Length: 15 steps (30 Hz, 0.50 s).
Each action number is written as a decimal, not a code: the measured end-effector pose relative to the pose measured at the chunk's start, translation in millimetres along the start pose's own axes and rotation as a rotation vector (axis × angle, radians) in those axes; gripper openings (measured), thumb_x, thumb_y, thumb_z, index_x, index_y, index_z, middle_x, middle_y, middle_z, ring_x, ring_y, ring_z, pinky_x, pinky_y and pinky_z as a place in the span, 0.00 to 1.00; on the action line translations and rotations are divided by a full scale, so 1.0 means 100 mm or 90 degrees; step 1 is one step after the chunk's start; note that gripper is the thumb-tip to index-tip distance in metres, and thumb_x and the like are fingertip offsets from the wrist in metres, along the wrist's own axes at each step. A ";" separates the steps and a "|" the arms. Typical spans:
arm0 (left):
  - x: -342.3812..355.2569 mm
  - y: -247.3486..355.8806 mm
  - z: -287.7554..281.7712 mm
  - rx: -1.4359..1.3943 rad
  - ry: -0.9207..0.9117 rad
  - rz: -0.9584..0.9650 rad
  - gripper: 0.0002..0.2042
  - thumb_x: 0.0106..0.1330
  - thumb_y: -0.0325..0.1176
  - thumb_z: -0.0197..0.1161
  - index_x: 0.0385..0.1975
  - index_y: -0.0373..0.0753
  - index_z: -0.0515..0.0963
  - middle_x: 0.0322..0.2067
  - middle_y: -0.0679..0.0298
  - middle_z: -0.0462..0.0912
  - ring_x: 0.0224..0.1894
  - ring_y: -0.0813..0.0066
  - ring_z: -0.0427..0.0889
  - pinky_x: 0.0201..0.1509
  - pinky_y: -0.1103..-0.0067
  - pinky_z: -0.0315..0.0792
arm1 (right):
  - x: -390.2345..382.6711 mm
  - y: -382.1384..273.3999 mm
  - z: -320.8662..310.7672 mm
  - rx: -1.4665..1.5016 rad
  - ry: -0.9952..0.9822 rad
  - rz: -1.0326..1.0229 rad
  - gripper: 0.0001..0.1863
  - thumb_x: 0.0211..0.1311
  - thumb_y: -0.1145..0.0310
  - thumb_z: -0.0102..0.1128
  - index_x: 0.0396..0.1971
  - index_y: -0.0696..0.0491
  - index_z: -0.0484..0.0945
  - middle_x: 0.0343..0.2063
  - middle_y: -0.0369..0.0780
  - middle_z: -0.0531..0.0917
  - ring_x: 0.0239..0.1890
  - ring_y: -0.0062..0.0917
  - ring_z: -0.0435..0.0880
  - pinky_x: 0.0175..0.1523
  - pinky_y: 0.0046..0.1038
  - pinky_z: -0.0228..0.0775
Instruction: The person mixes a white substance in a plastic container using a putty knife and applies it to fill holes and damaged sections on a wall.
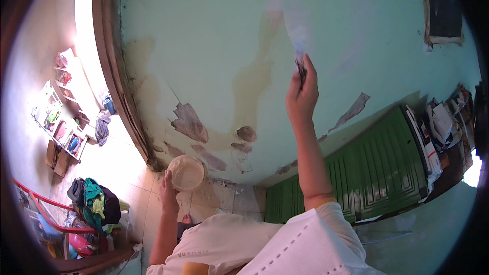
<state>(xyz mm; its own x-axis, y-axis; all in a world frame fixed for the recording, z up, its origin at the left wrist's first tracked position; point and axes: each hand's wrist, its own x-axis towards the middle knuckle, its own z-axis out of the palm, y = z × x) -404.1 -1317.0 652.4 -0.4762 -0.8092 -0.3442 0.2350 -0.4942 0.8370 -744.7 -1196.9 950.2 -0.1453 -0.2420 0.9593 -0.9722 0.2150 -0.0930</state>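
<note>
My right hand [302, 95] is raised against the pale green wall [204, 46], its fingers closed round the dark handle of what looks like a putty knife [299, 63]. The blade end meets the wall at a whitish smear, and its edge blends into that pale streak. Lower on the left, my left hand [168, 193] grips the side of a round, pale tub [187, 173]. A light-coloured substance shows inside the tub. Between the hands the wall has yellowish stains and several bare grey-brown patches, among them a large peeled patch [189, 122].
A green panelled cabinet [377, 168] stands along the wall at right, with papers and clutter [443, 122] piled beside it. The brown door frame [104, 46] bounds the wall at left. Clothes [97, 198] hang by a red rail [51, 204] at lower left.
</note>
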 end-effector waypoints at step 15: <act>0.07 0.07 -0.43 0.001 0.058 -0.015 0.31 0.70 0.56 0.59 0.62 0.38 0.72 0.56 0.58 0.78 0.52 0.68 0.80 0.48 0.72 0.76 | 0.64 -0.23 0.64 -0.111 -0.032 0.017 0.24 0.72 0.73 0.51 0.66 0.57 0.66 0.51 0.51 0.80 0.52 0.45 0.81 0.54 0.39 0.77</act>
<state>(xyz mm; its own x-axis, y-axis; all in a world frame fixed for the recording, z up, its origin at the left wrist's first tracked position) -369.8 -1339.9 637.5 -0.4025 -0.8232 -0.4004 0.2240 -0.5126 0.8289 -743.7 -1278.0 997.0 -0.1841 -0.2803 0.9421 -0.9218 0.3819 -0.0665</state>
